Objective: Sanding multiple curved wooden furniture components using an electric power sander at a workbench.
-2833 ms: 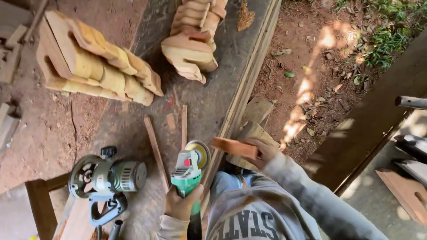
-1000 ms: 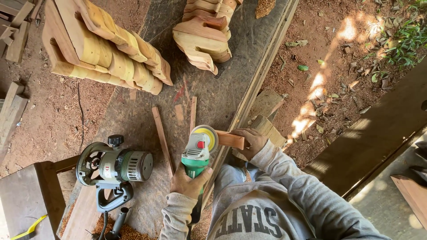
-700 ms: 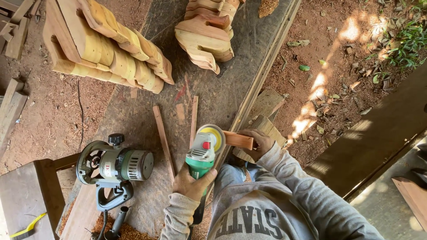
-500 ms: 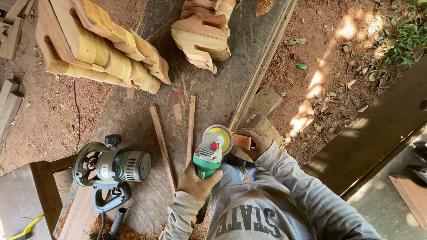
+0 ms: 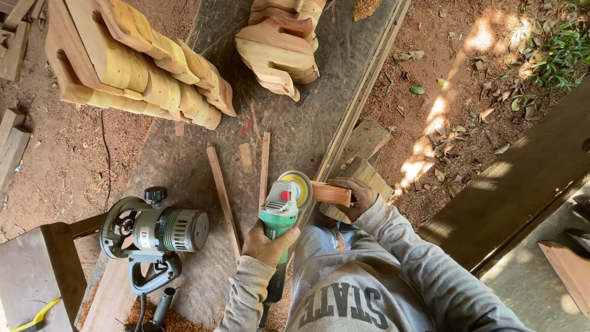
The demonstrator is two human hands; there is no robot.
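Left hand (image 5: pixel 268 245) gripping green grinder (image 5: pixel 279 209), right hand (image 5: pixel 358 195) gripping wood block (image 5: pixel 330 193) against the disc (image 5: pixel 299 186) at table (image 5: pixel 184 172) edge. Risk: fingers near the disc, block could kick or slip

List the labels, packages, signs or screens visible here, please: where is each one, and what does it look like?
No packages, signs or screens are in view.
Red label: a small rectangular mark on the green and grey angle grinder, held in the left hand.
Small label: a pale mark with a red spot on the grey router, lying on the worktable at the left.
Printed lettering: white, on the chest of the grey sweatshirt.
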